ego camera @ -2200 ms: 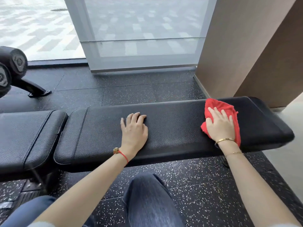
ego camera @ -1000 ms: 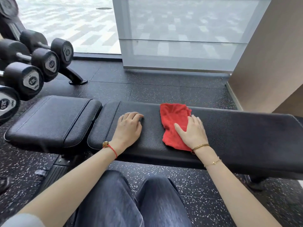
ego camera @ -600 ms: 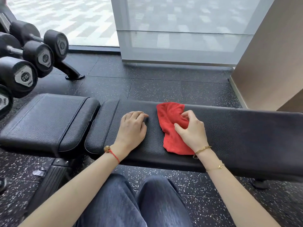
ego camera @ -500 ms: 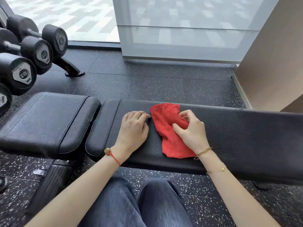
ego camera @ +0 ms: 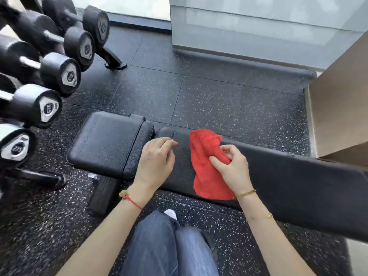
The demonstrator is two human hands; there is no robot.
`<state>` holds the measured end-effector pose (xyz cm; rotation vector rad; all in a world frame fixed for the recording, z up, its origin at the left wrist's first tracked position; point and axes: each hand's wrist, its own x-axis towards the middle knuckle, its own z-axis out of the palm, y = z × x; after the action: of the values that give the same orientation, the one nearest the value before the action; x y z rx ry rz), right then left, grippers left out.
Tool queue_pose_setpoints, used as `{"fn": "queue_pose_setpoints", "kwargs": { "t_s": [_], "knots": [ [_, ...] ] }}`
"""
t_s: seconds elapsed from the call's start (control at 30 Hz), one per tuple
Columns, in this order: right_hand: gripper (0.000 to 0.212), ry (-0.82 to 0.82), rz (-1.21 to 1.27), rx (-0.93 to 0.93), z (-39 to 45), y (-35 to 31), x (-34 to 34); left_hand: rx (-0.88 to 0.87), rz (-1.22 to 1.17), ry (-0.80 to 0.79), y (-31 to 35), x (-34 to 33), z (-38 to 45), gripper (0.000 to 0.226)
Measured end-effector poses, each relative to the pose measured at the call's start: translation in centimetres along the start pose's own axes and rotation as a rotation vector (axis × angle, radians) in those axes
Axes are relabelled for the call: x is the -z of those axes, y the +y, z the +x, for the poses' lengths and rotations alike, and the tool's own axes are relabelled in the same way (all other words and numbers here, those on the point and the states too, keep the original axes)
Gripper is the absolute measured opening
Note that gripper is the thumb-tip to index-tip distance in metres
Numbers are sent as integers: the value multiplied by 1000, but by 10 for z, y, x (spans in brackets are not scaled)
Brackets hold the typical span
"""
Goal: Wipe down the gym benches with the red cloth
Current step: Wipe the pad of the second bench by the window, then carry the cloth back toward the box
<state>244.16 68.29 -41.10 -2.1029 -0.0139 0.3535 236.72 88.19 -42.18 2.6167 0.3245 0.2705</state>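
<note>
Floor (ego camera: 229, 100): black rubber tiling with white flecks, seen across most of the frame.
Wall panel (ego camera: 338, 108): tan surface, set at the right edge of the frame.
Glass panel (ego camera: 258, 22): frosted, placed at the upper right, above the floor.
Dumbbell rack (ego camera: 51, 62): black dumbbells with pale end caps, stacked along the upper left and left edge; numbers on the caps are blurred.
Bench long pad (ego camera: 298, 182): black textured upholstery, laid from the centre of the frame toward the lower right.
Bench short pad (ego camera: 107, 142): black, placed just left of the long pad, a narrow gap seen between the two.
Legs (ego camera: 169, 248): blue denim, seen at the bottom centre.
Red cloth (ego camera: 207, 170): spread on the long pad near its left end, at the centre of the frame; its near edge is hung over the front of the pad.
Right hand (ego camera: 233, 166): the cloth is pinched between thumb and curled fingers, a fold being gathered; gold bangle (ego camera: 246, 193) worn at the wrist.
Left hand (ego camera: 157, 160): rested palm-down on the long pad, just left of the cloth, fingers loosely bent, nothing held; red string bracelet (ego camera: 132, 200) worn at the wrist.
</note>
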Motion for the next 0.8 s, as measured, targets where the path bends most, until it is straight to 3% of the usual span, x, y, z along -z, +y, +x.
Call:
{"fn": "queue_pose_setpoints", "kwargs": {
  "t_s": [0.47, 0.8],
  "knots": [
    [26, -219, 39, 48, -199, -240, 134, 232, -17, 78, 145, 305, -146, 24],
    [27, -368, 67, 139, -315, -285, 155, 497, -76, 287, 189, 387, -299, 23]
  ]
}}
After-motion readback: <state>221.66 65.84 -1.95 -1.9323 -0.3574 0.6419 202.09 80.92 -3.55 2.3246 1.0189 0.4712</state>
